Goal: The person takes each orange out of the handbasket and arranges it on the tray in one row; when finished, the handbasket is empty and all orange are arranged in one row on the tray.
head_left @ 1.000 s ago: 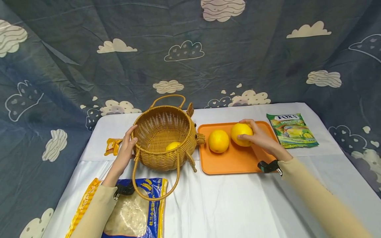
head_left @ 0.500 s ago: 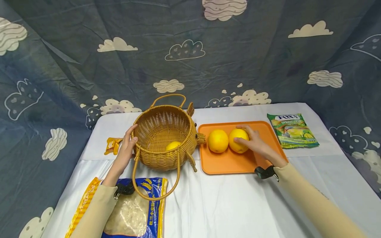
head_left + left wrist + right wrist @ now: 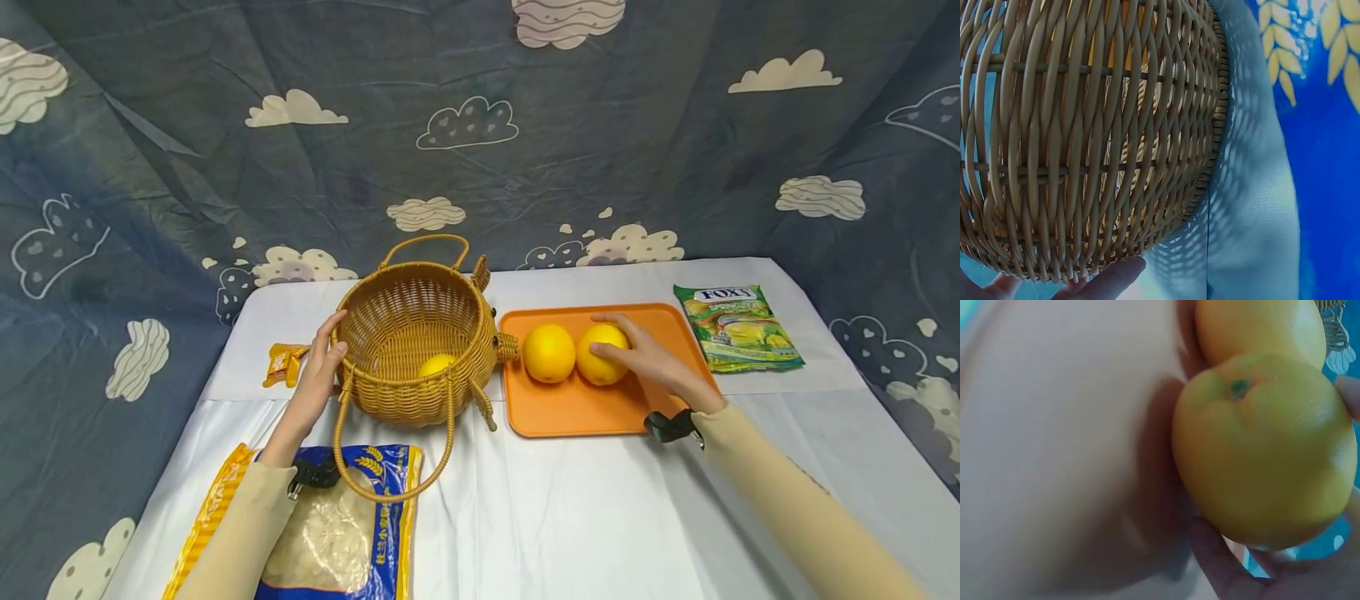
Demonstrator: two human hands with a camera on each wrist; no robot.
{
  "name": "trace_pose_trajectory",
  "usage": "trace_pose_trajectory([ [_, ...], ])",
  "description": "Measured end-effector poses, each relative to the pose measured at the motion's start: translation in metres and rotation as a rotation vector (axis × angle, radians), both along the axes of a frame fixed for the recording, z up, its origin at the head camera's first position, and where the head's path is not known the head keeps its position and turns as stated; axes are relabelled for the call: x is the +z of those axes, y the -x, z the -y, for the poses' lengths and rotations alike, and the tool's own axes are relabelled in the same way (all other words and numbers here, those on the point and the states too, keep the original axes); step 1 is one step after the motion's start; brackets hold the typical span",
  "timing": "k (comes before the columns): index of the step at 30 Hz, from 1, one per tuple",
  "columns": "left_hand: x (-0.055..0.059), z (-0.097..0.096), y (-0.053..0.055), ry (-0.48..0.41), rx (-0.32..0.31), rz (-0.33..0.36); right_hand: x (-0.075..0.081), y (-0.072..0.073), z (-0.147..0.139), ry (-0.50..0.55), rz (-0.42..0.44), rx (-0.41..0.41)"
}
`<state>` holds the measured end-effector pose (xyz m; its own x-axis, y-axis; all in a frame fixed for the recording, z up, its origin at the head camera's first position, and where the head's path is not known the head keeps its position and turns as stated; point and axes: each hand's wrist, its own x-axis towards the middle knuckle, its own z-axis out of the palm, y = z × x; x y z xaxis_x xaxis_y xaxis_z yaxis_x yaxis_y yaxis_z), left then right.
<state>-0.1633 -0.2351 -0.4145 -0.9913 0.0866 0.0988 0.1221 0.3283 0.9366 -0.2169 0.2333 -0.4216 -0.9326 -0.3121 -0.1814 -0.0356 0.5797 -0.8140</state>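
Two yellow-orange oranges lie side by side on an orange tray [image 3: 570, 421]. My right hand [image 3: 648, 358] holds the right orange [image 3: 602, 355], thumb on the near side and fingers around the far side. This orange [image 3: 1266, 456] touches the other orange [image 3: 1260, 328] in the right wrist view; a green stem mark shows. To the left stands an open wicker basket [image 3: 405, 408], animal-shaped, with a yellow fruit [image 3: 437, 364] inside, partly hidden by the wall. My left hand [image 3: 318, 371] rests against its left side, with a thumb [image 3: 1116, 275] touching the weave.
A green FOX'S candy bag [image 3: 738, 329] lies right of the tray. One small orange packet [image 3: 285, 364] sits left of the basket. A blue and yellow food bag [image 3: 330, 533] lies in front, partly under the left forearm. The basket handle [image 3: 390, 497] hangs over it.
My right hand has brought its orange down and slightly left, onto the tray against the other one. The left hand and basket stay where they were.
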Motion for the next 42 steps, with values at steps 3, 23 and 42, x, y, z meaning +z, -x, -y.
trace_pose_trajectory([
  [3, 0.001, -0.001, 0.0, -0.003, -0.003, -0.009, 0.002, 0.002, -0.001, 0.003, 0.035, 0.012],
  [23, 0.001, -0.002, 0.0, -0.005, -0.004, -0.004, 0.003, 0.002, -0.006, 0.008, 0.042, 0.055],
  [42, 0.024, -0.011, -0.011, 0.01, -0.006, 0.0, 0.006, 0.006, -0.002, -0.011, 0.072, 0.049],
])
